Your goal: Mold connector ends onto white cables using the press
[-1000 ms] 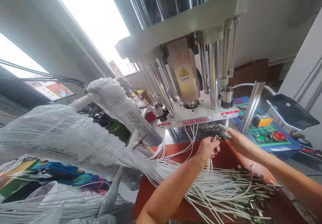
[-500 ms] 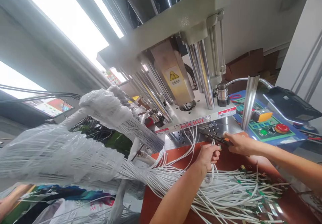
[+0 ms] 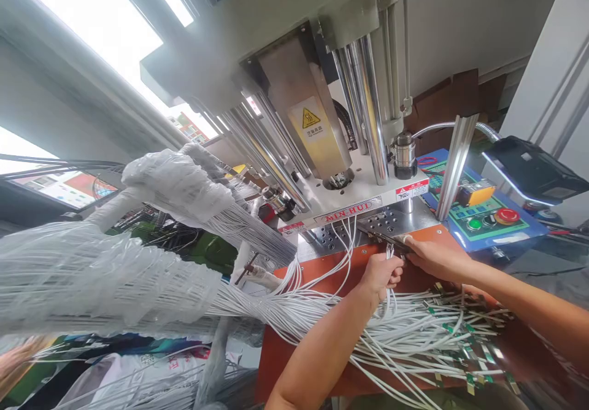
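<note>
Left hand (image 3: 383,274) pinches some white cables (image 3: 389,301), ends right by the dark bar (image 3: 381,236). Right hand (image 3: 430,258) grips its near end.

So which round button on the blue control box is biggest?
The red one, at the right end of the row; the green button and the black one are both smaller.

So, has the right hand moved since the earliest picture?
Yes, the right hand has drawn back toward the wearer, farther from the red-lettered nameplate.
</note>
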